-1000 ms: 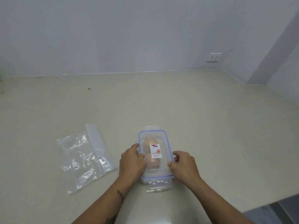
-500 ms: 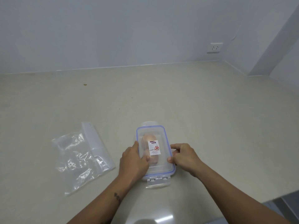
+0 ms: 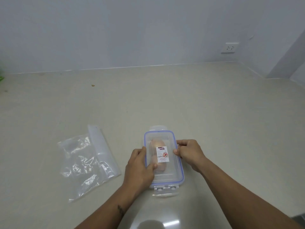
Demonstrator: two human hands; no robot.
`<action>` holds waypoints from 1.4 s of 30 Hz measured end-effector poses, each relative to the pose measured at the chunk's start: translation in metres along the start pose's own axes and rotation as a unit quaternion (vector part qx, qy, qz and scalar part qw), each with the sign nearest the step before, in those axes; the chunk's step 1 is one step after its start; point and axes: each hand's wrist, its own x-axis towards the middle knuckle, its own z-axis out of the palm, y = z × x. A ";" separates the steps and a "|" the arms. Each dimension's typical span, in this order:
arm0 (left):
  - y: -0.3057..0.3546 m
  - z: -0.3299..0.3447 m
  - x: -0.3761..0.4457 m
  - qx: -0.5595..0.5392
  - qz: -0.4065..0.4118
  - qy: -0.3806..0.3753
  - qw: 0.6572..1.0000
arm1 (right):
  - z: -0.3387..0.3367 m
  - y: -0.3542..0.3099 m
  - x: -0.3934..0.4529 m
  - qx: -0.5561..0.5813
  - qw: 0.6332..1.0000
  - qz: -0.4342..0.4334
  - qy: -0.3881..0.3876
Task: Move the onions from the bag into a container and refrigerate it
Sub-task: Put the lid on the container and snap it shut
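With the onions [image 3: 156,145] in the container [image 3: 171,172], the left hand [image 3: 140,167] and right hand [image 3: 189,152] curl around its long sides, seemingly locking it; next the open near clip [image 3: 165,191] probably needs snapping down.

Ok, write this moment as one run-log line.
step: closing container | onions: inside, lid on | left hand: holds left edge | right hand: holds right edge | bag: on counter, left

Onions [image 3: 156,143] show only dimly through the lid [image 3: 172,167]; label [image 3: 162,154] print unreadable.
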 end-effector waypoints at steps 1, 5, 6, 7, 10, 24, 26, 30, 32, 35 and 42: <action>-0.001 0.001 0.000 0.001 0.003 0.001 1.000 | -0.001 0.001 0.002 0.007 1.000 0.006 -0.009; -0.002 0.000 0.003 0.003 0.015 0.001 1.000 | -0.005 0.001 0.011 0.005 0.999 0.004 -0.046; -0.002 -0.001 0.003 0.004 0.019 0.000 1.000 | -0.006 0.001 0.013 0.006 0.998 0.004 -0.055; -0.002 -0.002 0.004 0.007 0.023 -0.002 1.000 | -0.007 0.000 0.013 0.004 0.998 0.006 -0.060; -0.001 -0.004 0.006 0.015 0.030 -0.018 0.999 | -0.006 -0.004 0.012 -0.029 0.998 -0.006 -0.052; 0.018 0.032 -0.025 0.128 0.115 0.042 0.984 | -0.016 -0.013 -0.034 -0.318 0.944 -0.076 -0.044; 0.012 0.031 -0.024 0.125 0.154 0.048 0.979 | -0.021 -0.025 -0.029 -0.367 0.919 -0.102 -0.101; 0.002 0.018 -0.004 0.136 0.208 0.016 0.968 | -0.028 -0.026 -0.019 -0.369 0.915 -0.107 -0.125; 0.002 0.005 0.009 0.148 0.236 -0.006 0.960 | -0.031 -0.020 -0.020 -0.383 0.914 -0.101 -0.090; 0.000 -0.013 0.033 0.204 0.271 -0.007 0.941 | -0.030 -0.007 -0.031 -0.394 0.913 -0.098 -0.022; 0.003 -0.022 0.040 0.217 0.210 0.103 0.948 | -0.015 0.030 -0.064 -0.361 0.924 -0.082 0.093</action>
